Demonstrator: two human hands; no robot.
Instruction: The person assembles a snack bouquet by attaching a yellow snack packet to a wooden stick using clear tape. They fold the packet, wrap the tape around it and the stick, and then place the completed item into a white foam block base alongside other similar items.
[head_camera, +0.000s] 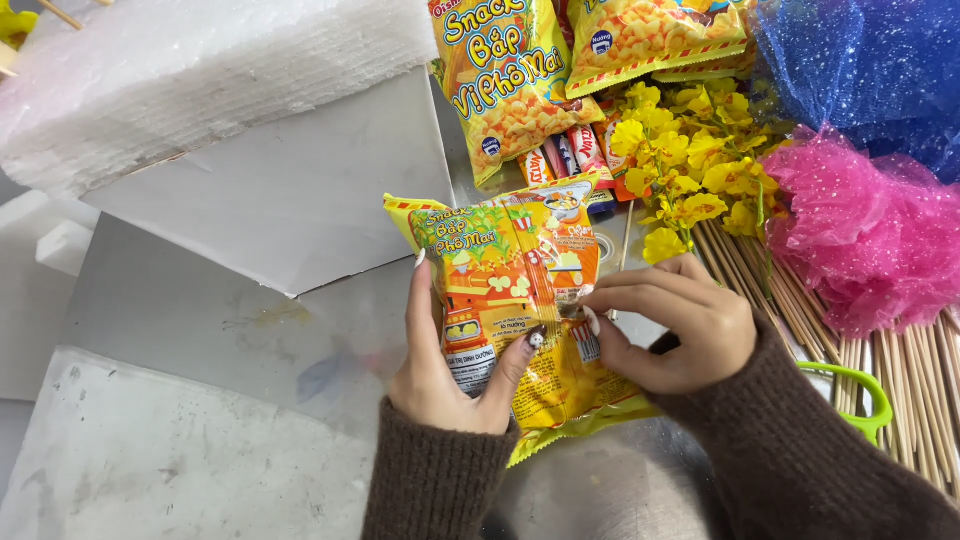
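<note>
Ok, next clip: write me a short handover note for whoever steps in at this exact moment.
Left hand grips the yellow snack bag from its left edge, back side up.
Right hand pinches a spot on the bag's back, beside a wooden skewer running up from it.
More snack bags, yellow flowers, skewers and pink mesh lie to the right.
Done: bag picked up. Left: whatever the pinch is fixing; unclear.

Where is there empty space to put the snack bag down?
Bare room lies left of the left hand: the grey boards below the white foam block. The right side is crowded with snack bags, yellow flowers, pink netting and wooden skewers.
</note>
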